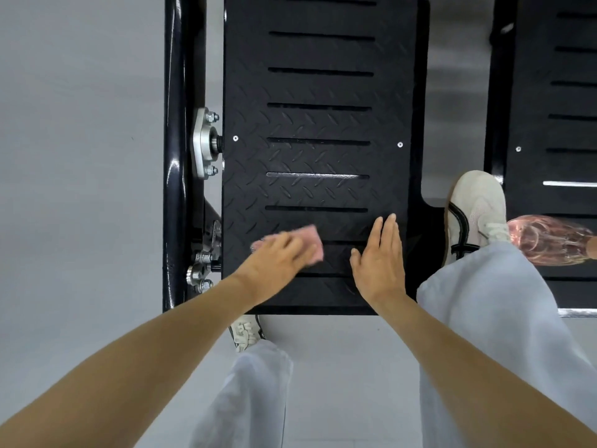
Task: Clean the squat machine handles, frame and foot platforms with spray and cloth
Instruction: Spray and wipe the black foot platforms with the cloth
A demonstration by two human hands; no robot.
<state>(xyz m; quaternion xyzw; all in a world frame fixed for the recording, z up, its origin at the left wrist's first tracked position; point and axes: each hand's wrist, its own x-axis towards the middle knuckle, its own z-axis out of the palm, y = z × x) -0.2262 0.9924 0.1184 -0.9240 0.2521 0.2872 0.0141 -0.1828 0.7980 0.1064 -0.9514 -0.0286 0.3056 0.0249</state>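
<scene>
A black foot platform (319, 124) with a diamond tread and several slots fills the middle of the head view. My left hand (277, 257) presses a pink cloth (310, 236) flat on the platform's near part; hand and cloth are motion-blurred. My right hand (379, 257) lies flat on the platform just right of the cloth, fingers straight and together. A second black foot platform (555, 92) stands at the right. A pink translucent spray bottle (546, 240) lies on its near part, partly hidden by my trouser leg.
A glossy black frame tube (179, 156) runs along the platform's left side, with a silver bolted bracket (203, 143) and more bolts (202, 270) lower down. My right shoe (475, 208) stands between the platforms, my left shoe (245, 331) at the near edge. Grey floor (80, 156) surrounds.
</scene>
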